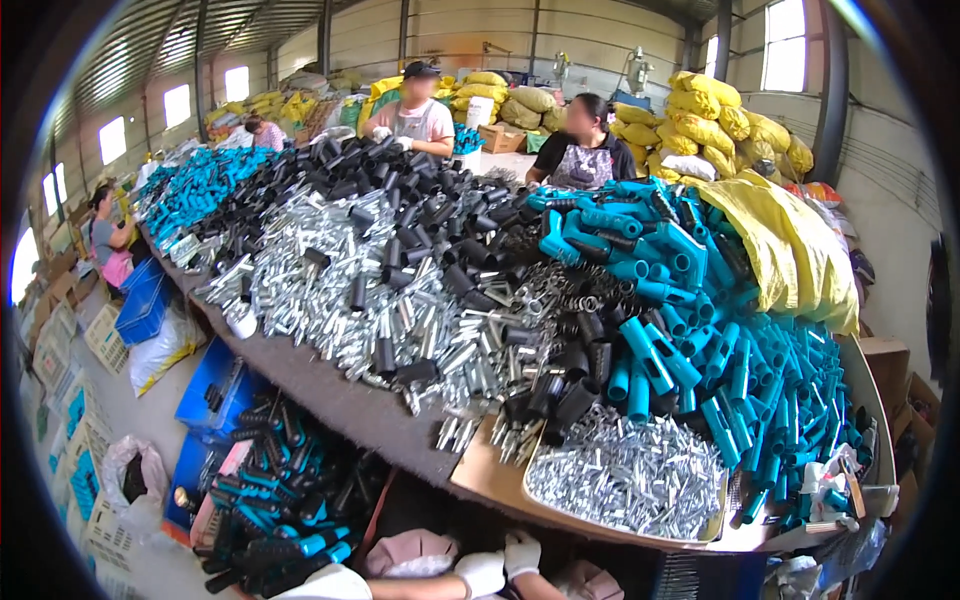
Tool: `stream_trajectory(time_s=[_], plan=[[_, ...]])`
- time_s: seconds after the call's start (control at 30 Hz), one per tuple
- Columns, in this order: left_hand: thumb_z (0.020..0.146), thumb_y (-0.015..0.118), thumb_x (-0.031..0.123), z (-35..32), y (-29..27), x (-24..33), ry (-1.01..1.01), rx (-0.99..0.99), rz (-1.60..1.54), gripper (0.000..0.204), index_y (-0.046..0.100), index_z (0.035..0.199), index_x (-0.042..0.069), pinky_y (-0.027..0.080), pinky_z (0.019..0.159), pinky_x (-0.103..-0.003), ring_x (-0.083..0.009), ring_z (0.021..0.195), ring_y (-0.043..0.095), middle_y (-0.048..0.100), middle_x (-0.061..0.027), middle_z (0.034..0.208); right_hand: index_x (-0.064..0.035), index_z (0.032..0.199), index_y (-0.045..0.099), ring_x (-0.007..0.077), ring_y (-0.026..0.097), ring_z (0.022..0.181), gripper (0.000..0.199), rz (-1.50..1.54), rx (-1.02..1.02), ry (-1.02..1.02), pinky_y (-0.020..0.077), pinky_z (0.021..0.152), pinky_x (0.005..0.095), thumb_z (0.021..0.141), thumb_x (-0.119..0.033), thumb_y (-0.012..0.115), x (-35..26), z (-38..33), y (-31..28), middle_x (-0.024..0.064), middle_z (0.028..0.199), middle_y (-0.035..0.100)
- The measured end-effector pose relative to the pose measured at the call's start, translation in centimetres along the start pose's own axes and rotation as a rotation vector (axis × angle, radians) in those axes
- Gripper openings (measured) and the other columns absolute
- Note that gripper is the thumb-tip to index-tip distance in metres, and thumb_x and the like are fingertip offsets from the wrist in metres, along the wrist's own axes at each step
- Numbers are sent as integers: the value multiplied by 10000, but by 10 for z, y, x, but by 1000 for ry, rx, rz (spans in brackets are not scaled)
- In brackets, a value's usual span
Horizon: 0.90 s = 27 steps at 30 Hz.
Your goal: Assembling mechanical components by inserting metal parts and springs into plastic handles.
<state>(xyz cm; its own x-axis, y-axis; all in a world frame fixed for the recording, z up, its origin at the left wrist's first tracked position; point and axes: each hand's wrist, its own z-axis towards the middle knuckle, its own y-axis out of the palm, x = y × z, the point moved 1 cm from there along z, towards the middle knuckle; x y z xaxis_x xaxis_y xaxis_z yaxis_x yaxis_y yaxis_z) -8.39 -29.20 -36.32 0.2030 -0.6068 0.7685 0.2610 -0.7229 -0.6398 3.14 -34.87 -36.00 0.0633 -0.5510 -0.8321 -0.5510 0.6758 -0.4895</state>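
At the lower edge, my left hand (481, 574) and my right hand (522, 554), both in white gloves, are close together below the table's front edge. Their fingers are too small and too much hidden to show whether they hold anything. Pinkish cloth (412, 553) lies beside my left forearm. Nearest above my hands, a shallow tray (527, 492) holds a heap of small silvery metal parts (630, 470). Right of it is a large pile of teal plastic handle-shaped pieces (770, 385). Shiny metal tubes (330, 265) and black cylindrical sleeves (385, 180) cover the table's middle.
Below left, teal-and-black assembled pieces (285, 490) fill a container near a blue bin (215, 395). A yellow sack (790, 240) drapes over the right pile. Across the table are two people (415, 120), (585, 150); others work at the far left. Stacked yellow sacks (705, 120) stand behind.
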Motion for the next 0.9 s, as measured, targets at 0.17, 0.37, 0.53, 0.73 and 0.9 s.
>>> stream_trajectory(time_s=[0.17, 0.37, 0.53, 0.73, 0.9], plan=[[776, 657, 306, 8, -148, 99, -45, -276, 176, 333, 659, 1020, 80, 545, 712, -519, -417, 789, 685, 704, -210, 872, 1, 1149, 700, 202, 644, 974, 317, 362, -207, -133, 503, 882, 335, 950, -230, 612, 6, 16, -31, 119, 1089, 716], [810, 773, 230, -98, -344, 143, -103, 383, 108, 456, 632, 1192, 24, 565, 793, -360, -278, 903, 719, 699, -167, 1038, -64, 1307, 583, 283, 644, 972, 475, 956, -287, 410, 500, 864, 440, 952, -377, 623, 38, -13, -92, 118, 1149, 680], [727, 811, 158, -167, -391, 131, -297, 858, 470, 560, 633, 1241, 25, 553, 792, -364, -279, 862, 700, 700, -164, 986, -35, 1185, 655, 272, 680, 861, 280, 806, -444, 383, 554, 749, 385, 976, -211, 591, 19, -24, -66, 146, 1015, 713], [826, 711, 312, -140, -410, 62, -525, 838, 717, 525, 579, 1289, 102, 536, 838, -442, -361, 957, 666, 675, -162, 1044, -27, 1182, 655, 238, 690, 834, 289, 586, -431, 362, 552, 721, 342, 971, -218, 601, 5, -30, -62, 136, 1011, 723], [870, 696, 347, -94, -411, -61, -720, 641, 1024, 589, 502, 1337, 45, 500, 904, -462, -348, 1120, 557, 567, -154, 1212, -28, 1182, 656, 224, 689, 797, 296, 567, -392, 308, 543, 687, 330, 967, -226, 609, 2, -32, -64, 127, 984, 730]])
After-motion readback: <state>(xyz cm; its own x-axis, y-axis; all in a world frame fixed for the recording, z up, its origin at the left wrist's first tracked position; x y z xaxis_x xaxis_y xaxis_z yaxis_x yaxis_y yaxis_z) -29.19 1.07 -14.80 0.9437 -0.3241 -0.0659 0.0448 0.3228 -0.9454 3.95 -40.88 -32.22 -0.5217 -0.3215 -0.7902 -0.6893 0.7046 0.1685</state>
